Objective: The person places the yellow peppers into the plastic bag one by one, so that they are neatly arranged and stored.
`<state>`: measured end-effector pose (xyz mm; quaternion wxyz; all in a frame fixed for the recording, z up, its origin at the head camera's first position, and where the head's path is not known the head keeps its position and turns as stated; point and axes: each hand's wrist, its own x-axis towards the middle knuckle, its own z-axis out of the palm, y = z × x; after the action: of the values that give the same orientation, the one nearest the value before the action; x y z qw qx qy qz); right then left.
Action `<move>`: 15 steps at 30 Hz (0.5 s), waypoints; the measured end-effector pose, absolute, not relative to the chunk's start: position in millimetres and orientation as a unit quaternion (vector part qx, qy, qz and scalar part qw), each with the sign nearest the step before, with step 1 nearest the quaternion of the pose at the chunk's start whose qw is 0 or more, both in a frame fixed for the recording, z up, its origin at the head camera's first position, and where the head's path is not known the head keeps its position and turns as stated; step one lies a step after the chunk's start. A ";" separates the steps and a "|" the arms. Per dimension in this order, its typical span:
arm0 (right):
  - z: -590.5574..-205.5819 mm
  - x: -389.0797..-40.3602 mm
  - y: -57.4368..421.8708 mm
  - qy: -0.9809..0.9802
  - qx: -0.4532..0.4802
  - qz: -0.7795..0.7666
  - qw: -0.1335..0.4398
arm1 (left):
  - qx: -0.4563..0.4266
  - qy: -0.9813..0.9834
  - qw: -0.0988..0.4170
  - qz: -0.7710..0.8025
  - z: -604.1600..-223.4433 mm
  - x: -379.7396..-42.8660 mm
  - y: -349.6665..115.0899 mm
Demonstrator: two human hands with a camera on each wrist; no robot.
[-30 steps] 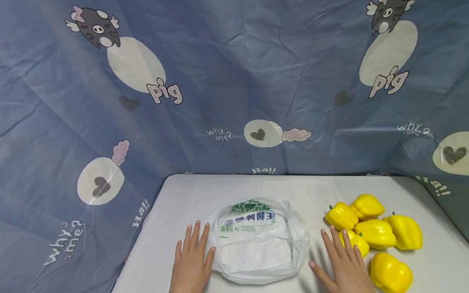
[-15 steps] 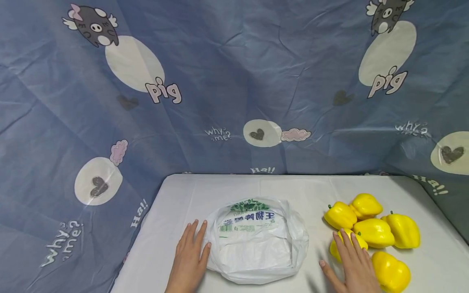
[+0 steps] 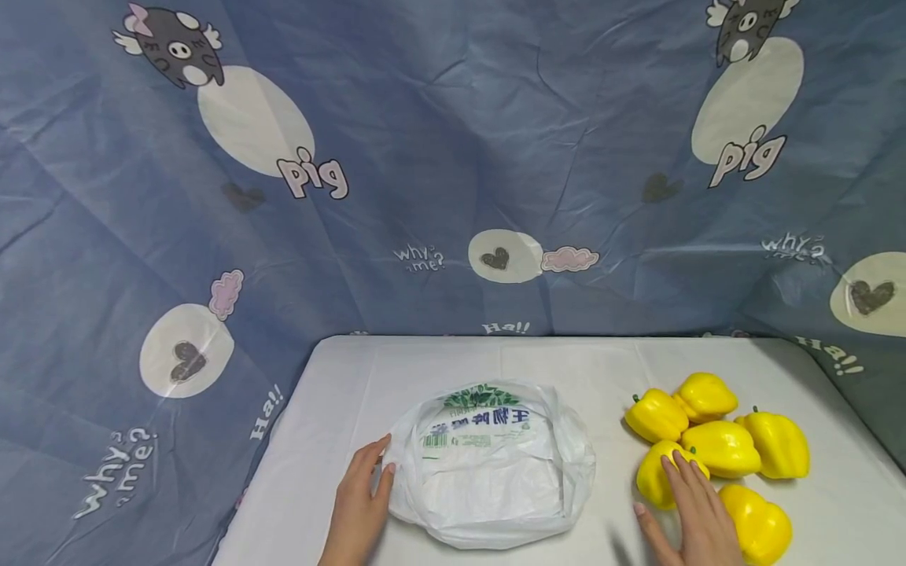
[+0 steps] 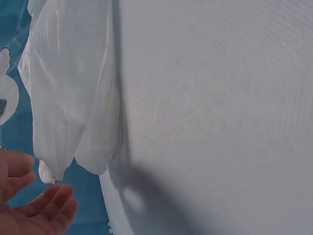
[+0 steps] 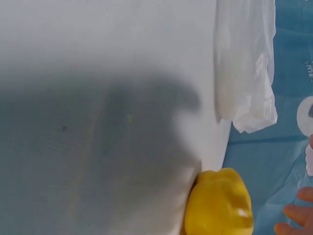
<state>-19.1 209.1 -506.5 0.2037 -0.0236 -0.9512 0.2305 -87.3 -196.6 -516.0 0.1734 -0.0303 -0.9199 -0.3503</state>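
A white plastic bag with green and blue print lies on the table, its mouth spread into a wide opening. At its left rim is my left hand, thumb and fingers apart, fingertips right at the plastic. The left wrist view shows the same hand with a gap between thumb and fingers by the bag's edge. My right hand reaches over the nearest-left yellow bell pepper, fingers extended and partly covering it. In the right wrist view, a yellow pepper stands beside the fingers.
Several more yellow peppers cluster on the right, among them a middle one, a right one and a front one. The white-covered table backs onto a blue printed cloth.
My right hand has moved right, over the nearest-left pepper. The left hand has turned and drawn slightly back at the bag's left rim, its fingers bending. Bag and peppers stay put.
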 end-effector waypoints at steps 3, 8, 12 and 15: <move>-510.7 -18.6 212.3 -0.941 -0.018 0.242 0.234 | -0.016 -0.908 0.173 -0.381 -517.3 -89.6 -197.0; -512.8 -16.1 212.7 -0.943 -0.043 0.244 0.222 | 0.028 -0.877 0.142 -0.459 -516.3 -91.1 -196.6; -512.2 -14.8 213.6 -0.943 -0.064 0.246 0.215 | 0.059 -0.857 0.110 -0.500 -515.2 -92.4 -196.7; -511.8 -13.6 215.0 -0.941 -0.074 0.249 0.215 | 0.071 -0.846 0.094 -0.519 -515.2 -93.5 -197.0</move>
<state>-13.6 215.0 -511.8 0.2154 -0.0738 -0.9415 0.2485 -93.5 -197.0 -515.2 0.0941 0.0709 -0.8465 -0.5192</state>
